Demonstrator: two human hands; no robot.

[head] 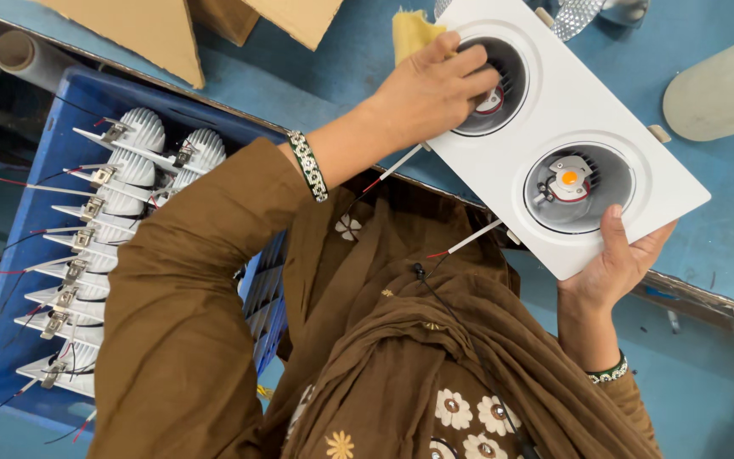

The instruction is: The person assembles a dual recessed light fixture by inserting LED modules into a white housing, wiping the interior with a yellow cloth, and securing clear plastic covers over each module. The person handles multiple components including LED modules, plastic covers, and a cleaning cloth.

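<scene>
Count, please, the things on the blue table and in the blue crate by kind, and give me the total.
White twin-lamp panel, held by left hand and right hand: 1
Yellow cloth: 1
Cardboard boxes: 2
Grey rounded piece: 1
Blue crate: 1
Ribbed white lamp bodies in the crate: about 10, as some overlap
Total: about 16

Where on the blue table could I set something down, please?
Bare blue table lies right of the white twin-light fixture, below the pale cylinder. Another patch sits between the cardboard and left hand. The blue crate is crowded.
</scene>
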